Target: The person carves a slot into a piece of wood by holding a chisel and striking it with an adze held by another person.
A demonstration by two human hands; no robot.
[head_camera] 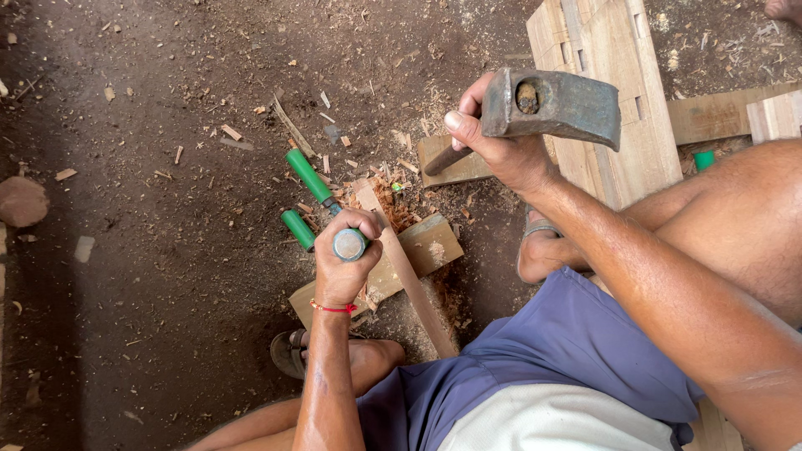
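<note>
My left hand (344, 260) grips a chisel (349, 244) upright, its round handle end facing up, set on a narrow wooden strip (409, 280). The strip lies across a wooden block (430, 244) on the dirt floor. My right hand (501, 144) holds a hammer by its handle, and the heavy steel hammer head (555, 104) is raised above and to the right of the chisel. Wood chips and shavings are piled around the strip. A red thread band circles my left wrist.
Two green-handled tools (305, 175) lie on the dirt left of the chisel. A stack of notched planks (614, 83) lies at upper right, with more boards (727, 115) beside it. My sandalled feet (288, 351) rest by the block. A reddish stone (21, 200) sits far left.
</note>
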